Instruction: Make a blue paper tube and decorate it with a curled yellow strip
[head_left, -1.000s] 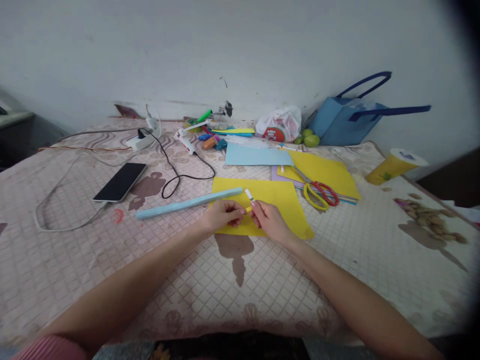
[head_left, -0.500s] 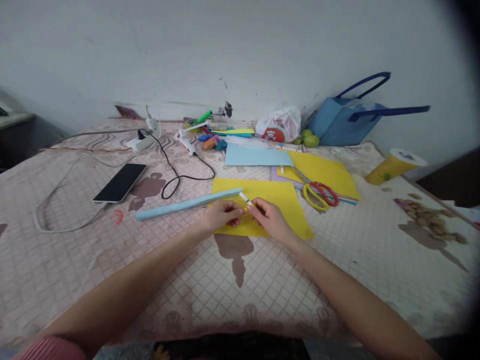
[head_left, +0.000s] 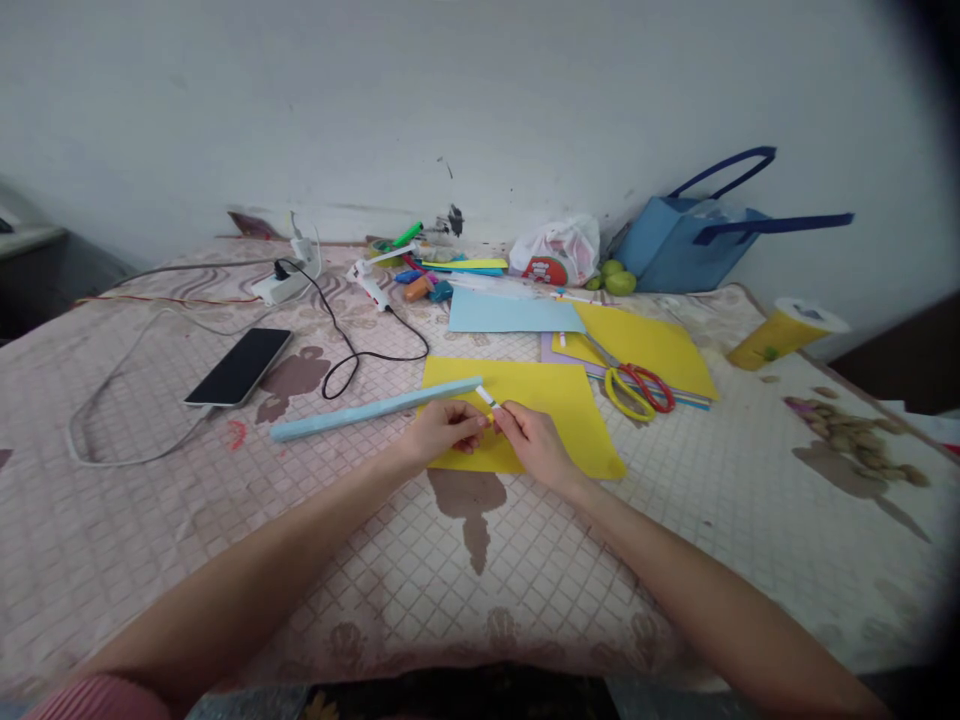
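Head view: R hand (head_left: 531,440) grips white pen (head_left: 486,396), its white end tilted up near the tip of blue paper stick (head_left: 375,409); L hand (head_left: 448,430) curled just beside, can't tell if holding anything. Both above yellow sheet (head_left: 559,405); scissors (head_left: 637,388) to R, phone (head_left: 241,367) well apart, far L.

The right grip (head_left: 534,440) hid the lower part of the white pen (head_left: 486,396); anything inside the left grip's (head_left: 444,432) curled fingers was hidden. Beyond both, the plastic bag's (head_left: 574,245) print was blurred; nearer the wearer, the pink sleeve (head_left: 105,700) was cut off.
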